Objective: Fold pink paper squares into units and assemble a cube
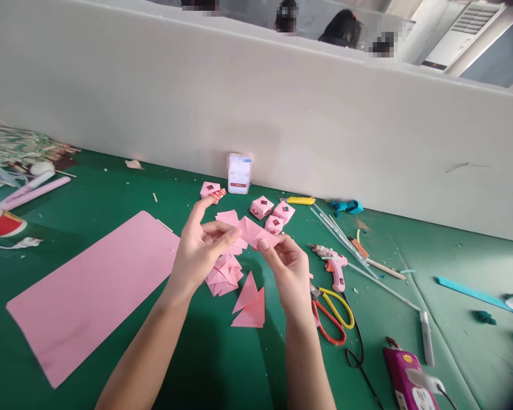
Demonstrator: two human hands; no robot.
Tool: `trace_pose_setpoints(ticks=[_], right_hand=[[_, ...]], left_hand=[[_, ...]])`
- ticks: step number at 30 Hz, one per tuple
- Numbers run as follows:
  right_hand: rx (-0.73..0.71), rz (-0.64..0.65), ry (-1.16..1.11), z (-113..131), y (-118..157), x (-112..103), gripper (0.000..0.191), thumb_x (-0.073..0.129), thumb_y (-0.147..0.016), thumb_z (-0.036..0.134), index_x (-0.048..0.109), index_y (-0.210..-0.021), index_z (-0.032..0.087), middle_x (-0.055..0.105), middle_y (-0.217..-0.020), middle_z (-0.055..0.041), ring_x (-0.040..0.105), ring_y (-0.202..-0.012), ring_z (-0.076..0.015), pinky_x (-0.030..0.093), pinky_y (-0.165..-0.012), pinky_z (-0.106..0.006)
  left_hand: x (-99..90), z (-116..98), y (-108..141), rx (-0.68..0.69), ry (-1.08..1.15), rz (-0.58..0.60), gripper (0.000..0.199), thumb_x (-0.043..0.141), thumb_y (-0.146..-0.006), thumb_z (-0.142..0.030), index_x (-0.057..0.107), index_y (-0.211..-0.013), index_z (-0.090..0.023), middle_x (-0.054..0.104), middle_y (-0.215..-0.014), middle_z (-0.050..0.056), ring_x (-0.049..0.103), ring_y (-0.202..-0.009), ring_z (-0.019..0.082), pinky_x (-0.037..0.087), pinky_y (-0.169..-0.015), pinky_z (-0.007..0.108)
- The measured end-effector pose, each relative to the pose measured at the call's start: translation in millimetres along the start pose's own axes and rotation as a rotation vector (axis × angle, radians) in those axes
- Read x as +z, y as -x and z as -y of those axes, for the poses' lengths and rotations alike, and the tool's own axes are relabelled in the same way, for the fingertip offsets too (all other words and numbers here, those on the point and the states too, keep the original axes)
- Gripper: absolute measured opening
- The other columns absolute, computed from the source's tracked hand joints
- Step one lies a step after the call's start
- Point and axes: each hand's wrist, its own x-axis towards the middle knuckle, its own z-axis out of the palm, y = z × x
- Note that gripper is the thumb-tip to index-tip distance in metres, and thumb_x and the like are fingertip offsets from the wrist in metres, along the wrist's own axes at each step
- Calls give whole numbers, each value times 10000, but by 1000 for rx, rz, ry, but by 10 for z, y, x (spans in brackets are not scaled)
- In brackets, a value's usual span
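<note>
Between my two hands is a small folded piece of pink paper (253, 232), held above the green table. My left hand (200, 245) pinches its left end between thumb and fingers, index finger raised. On its right end, my right hand (287, 262) presses with the thumb over curled fingers. Below the hands lie a pile of folded pink paper pieces (224, 276) and several pink paper triangles (252, 307). Just beyond, pink folded paper boxes (262, 207) with openings on top stand in a group; another pink box (209, 189) sits behind my left hand.
A large pink sheet (98, 290) lies at left. A phone (239, 173) leans on the white partition (256, 102). To the right are a yellow cutter (301, 200), pink glue gun (336, 267), scissors (333, 313) and purple power strip (410, 376). A red-white cup (2, 219) stands far left.
</note>
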Motion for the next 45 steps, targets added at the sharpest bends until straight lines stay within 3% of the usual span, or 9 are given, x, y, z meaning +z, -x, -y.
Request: trace_pose_setpoints(ticks=[4,9,13,17,22,29,37,45], right_hand=[[-13,-14,3,17,6,2,217,713,-911,447,752,-998,253,759,-991,-31,695,-919,-198,554,-834,-325],[-36,-46,0,-6,17,13,202,731,-895,438,779,-908,243,766,-877,-27,698,-823,-197,562,-772,-330],[-84,-173,50,-15,13,50,219,729,-890,449,788,-897,238,785,-874,-33,721,-831,-217,583,-781,-356],[-192,-280,169,-5,12,90,170,714,-910,408,799,-947,265,806,-968,-37,738,-922,-237,589,-838,-383],[-280,-130,217,-11,35,148,145,694,-934,296,795,-1036,318,795,-1124,-26,724,-1087,-239,551,-992,-422],[-302,-37,272,42,45,163,184,721,-915,268,781,-1080,323,743,-1263,-36,676,-1205,-248,523,-1057,-429],[-191,-24,98,74,67,120,255,728,-918,334,738,-1167,279,748,-1245,-55,678,-1203,-251,525,-1063,-428],[-81,-9,-5,55,44,83,206,732,-908,358,746,-1092,268,764,-1173,-53,702,-1135,-250,553,-1020,-426]], left_hand=[[-24,-15,0,-9,-15,41,810,823,-803,-429,452,-1504,-267,743,-822,18,745,-790,222,623,-687,329],[9,-10,-12,-33,-12,70,797,820,-805,-437,441,-1490,-287,756,-906,35,759,-802,223,630,-706,330],[52,-17,-7,-36,-42,79,703,772,-844,-472,467,-1439,-255,753,-980,51,755,-837,212,624,-740,333],[90,-14,20,-68,-19,187,708,752,-863,-470,435,-1455,-245,740,-1110,88,741,-1000,233,617,-813,342],[145,21,38,-74,124,206,730,760,-864,-436,399,-1470,-248,714,-1213,110,723,-1092,238,610,-895,355],[132,-5,48,-77,111,165,733,762,-860,-437,409,-1478,-261,718,-1254,126,742,-1046,233,629,-843,332],[86,16,24,-47,147,155,827,845,-789,-398,411,-1476,-247,744,-1226,122,763,-949,220,642,-805,320],[98,21,33,-54,128,126,825,854,-786,-363,413,-1477,-271,751,-1230,104,747,-1095,261,639,-908,366]])
